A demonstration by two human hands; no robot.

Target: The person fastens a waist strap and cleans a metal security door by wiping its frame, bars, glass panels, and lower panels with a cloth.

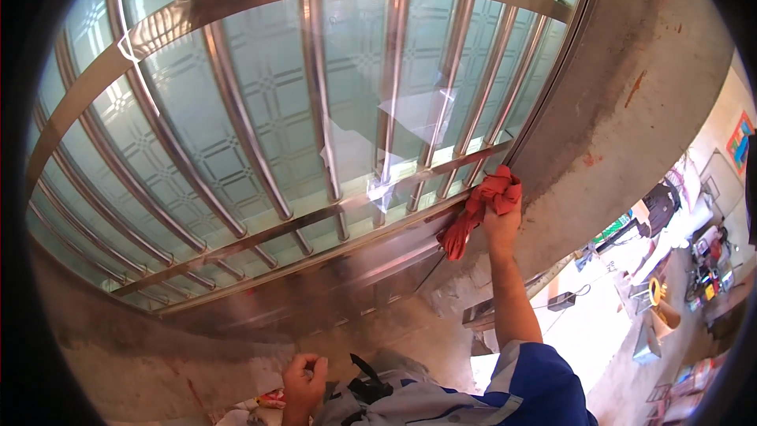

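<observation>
At the lower right corner of a barred window, my right hand (502, 225) grips a bunched red cloth (495, 193). The cloth touches the frame where the metal edge meets the wall, and one end hangs down to the left. My left hand (304, 379) is low, close to my body, with its fingers curled in and nothing seen in them. The window has patterned greenish glass (260, 95) behind shiny upright metal bars (315, 87), with a metal crossbar (300, 225) low down.
Bare, stained wall (631, 71) borders the window on the right. Below the window runs a brownish ledge (339, 292). Farther off at the right are a grey metal bucket (647, 345), a yellow stool (654, 292) and a parked motorbike (710, 256).
</observation>
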